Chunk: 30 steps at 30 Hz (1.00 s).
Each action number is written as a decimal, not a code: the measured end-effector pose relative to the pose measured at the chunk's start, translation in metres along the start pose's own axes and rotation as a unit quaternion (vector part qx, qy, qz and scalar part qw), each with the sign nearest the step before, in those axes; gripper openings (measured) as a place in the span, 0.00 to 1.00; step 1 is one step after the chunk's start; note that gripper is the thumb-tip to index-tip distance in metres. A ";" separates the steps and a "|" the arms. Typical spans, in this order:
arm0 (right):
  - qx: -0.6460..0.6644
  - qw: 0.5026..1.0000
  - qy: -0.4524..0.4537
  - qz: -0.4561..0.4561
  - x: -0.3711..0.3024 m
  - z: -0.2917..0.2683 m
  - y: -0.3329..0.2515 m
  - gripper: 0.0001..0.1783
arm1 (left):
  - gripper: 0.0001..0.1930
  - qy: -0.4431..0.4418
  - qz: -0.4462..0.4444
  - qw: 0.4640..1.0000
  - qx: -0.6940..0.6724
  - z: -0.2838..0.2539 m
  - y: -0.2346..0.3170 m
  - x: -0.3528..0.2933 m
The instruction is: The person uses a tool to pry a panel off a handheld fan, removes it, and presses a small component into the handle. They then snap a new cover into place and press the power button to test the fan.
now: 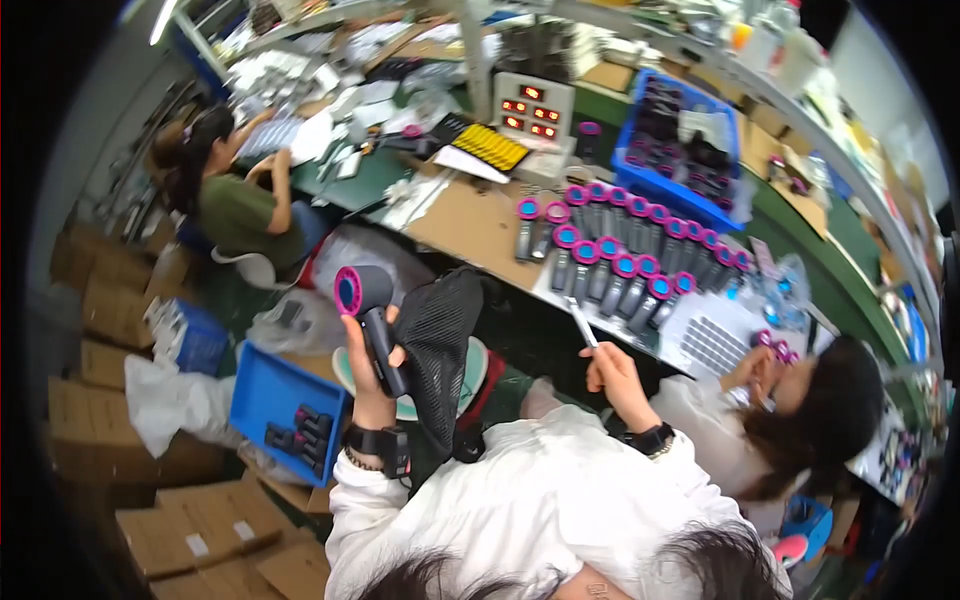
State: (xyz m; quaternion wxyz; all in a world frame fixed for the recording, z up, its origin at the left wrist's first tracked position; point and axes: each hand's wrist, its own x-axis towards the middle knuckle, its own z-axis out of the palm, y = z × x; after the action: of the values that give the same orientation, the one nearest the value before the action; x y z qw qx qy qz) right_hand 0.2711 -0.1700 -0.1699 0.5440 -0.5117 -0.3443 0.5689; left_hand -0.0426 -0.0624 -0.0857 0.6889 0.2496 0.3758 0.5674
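My left hand point(368, 372) is closed round the grey handle of a hair dryer point(374, 290). Its round head is up, with a pink ring facing left. A thin, pale, stick-like tool point(582, 324) points up and away from my right hand point(616, 378), whose fingers pinch its lower end; its exact kind is unclear. Beyond that hand, similar hair dryers point(622, 266) with pink rings and blue centres lie in rows on the bench. Right beside the held dryer is a black mesh piece point(438, 345).
A blue crate point(733, 217) of dark parts stands on the bench behind the rows, near a panel with red lit displays point(530, 108). A blue bin point(247, 400) is at lower left, by cardboard boxes point(205, 530). Co-workers sit at left point(245, 210) and right point(715, 430).
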 end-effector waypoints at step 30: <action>0.011 0.987 0.163 -0.002 0.261 -0.054 0.018 0.14 | 0.25 -0.049 -0.092 0.988 0.116 -0.013 0.006 0.367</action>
State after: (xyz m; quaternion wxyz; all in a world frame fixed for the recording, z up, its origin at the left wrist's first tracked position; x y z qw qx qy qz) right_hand 0.3482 0.0715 -0.2541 0.5999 -0.5906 -0.2457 0.4806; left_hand -0.0296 0.2937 -0.1748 0.7224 0.3198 0.4262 0.4408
